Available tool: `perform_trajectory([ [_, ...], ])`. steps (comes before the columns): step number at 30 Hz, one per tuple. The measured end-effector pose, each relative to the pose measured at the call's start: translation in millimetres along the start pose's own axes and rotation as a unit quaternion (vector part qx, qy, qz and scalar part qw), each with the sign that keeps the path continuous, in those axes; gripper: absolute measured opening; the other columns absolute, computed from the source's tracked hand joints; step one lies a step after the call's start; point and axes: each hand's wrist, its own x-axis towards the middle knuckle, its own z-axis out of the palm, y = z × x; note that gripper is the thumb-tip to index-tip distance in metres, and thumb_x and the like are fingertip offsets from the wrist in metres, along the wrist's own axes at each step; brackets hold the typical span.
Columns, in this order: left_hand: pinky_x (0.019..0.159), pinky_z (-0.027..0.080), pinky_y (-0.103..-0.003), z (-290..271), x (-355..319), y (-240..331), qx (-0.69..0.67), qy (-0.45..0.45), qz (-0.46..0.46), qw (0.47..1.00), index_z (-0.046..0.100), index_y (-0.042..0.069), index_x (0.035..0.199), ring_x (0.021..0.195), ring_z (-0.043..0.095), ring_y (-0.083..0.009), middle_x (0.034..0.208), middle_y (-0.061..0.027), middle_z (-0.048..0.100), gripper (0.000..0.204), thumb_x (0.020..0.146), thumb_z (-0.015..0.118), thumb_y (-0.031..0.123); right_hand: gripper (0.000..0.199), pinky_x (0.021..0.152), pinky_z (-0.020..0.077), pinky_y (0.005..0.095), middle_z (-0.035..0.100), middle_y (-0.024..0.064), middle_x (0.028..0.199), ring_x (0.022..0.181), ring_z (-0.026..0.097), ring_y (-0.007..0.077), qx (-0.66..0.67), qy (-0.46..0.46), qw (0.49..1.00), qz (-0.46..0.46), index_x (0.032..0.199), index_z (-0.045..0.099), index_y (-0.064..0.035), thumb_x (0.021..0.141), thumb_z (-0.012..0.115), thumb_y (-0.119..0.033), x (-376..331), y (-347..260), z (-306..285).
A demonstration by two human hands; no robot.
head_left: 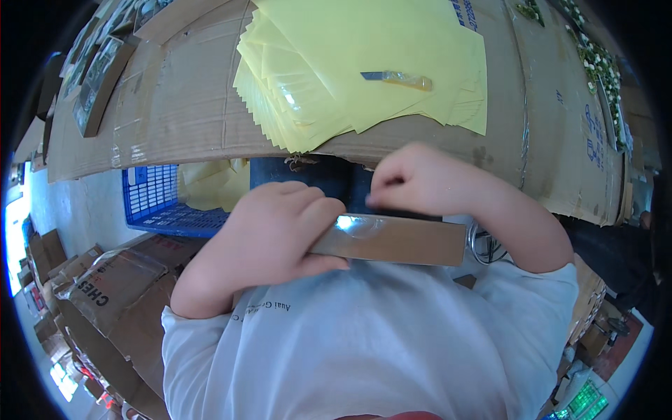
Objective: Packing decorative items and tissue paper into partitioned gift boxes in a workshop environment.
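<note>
My left hand [281, 227] is wrapped round one end of a long brown box-like piece [399, 240] with a smooth, shiny side. The piece lies crosswise close against my shirt. Just beyond its far edge, my right hand [418, 178] is closed, its fingers curled inward and slightly blurred; whatever they may hold is hidden. A utility knife [397, 79] with a wrapped handle rests on a fanned stack of yellow sheets [336, 63] on the table ahead.
Cardboard [185, 91] covers the table. Under its near left edge stands a blue plastic basket [150, 199] with yellow paper inside. Shallow brown frames [101, 84] lie at the far left, small white-flowered sprigs [600, 66] at the far right. An open cardboard carton [126, 294] is at my left.
</note>
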Motion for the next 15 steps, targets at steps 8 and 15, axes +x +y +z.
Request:
perform_trajectory([
  [8,0.084,0.046,-0.040,44.4,-46.5,-42.2,-0.318,0.069,-0.120,0.938,0.038,-0.006,0.130,0.096,0.057,-0.0380,0.111,-0.0230,0.055,0.064,0.083,0.067,0.027,0.017,0.078,0.0471,0.0385,0.058,0.0073,0.088,0.090,0.057,0.0271,-0.322,0.441,0.806,-0.228,0.093,0.064,-0.0080,0.078,0.067,-0.016,36.1,63.5,-52.7],
  [15,0.099,0.038,-0.045,95.8,-37.2,-32.9,-0.203,0.058,-0.228,0.951,0.032,-0.003,0.136,0.116,0.046,-0.0448,0.124,-0.0276,0.049,0.063,0.085,0.062,0.020,0.012,0.070,0.0491,0.0385,0.057,0.0109,0.085,0.079,0.058,0.0296,-0.393,0.440,0.767,-0.254,0.089,0.056,-0.0049,0.078,0.062,-0.007,47.0,82.5,-55.3],
])
